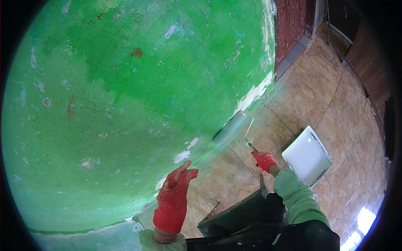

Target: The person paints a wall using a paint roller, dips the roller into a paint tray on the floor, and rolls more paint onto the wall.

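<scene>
My right hand (264,160), in a red work glove, grips the handle of a paint roller (231,128). The roller's sleeve lies slanted against the foot of a green painted wall (150,88), just above the floor joint. My left hand (172,197), also in a red glove, is held up close to the wall's lower edge, with nothing in it and its thumb apart from the fingers. A pale, wet-looking roller tray (306,153) rests on the floor beyond my right forearm.
Brown floor tiles (314,94) run along the wall. White bare patches (256,92) and scratches mark the green paint. A dark red door (292,28) with a grey sill stands upper right. My bent leg (241,210) partly hides a brown object (215,209) on the floor.
</scene>
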### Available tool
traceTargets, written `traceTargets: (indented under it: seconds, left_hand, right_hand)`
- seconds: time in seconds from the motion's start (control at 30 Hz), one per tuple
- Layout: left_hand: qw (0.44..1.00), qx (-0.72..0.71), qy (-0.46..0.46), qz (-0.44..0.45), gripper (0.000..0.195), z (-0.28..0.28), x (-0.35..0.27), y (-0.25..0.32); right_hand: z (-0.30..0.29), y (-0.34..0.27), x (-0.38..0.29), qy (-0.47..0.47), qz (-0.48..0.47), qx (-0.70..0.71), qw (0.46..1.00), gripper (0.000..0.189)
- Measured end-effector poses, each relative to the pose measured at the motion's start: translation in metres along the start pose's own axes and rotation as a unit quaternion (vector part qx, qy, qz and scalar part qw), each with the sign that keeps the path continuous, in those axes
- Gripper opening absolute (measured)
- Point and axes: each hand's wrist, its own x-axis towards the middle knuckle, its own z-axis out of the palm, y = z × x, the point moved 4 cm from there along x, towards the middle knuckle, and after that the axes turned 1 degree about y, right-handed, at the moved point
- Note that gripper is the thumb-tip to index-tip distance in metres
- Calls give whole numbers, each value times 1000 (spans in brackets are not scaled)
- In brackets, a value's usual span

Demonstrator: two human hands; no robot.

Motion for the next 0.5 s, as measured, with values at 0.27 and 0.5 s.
traceTargets:
  seconds: [0.27,0.5]
  left_hand:
    - [1000,-27,10,-1,32,14,16,14]
    - [994,-93,23,44,32,21,23,18]
  right_hand:
    - [-123,-87,15,-60,83,163,981,36]
    - [-111,-82,14,36,-9,48,998,36]
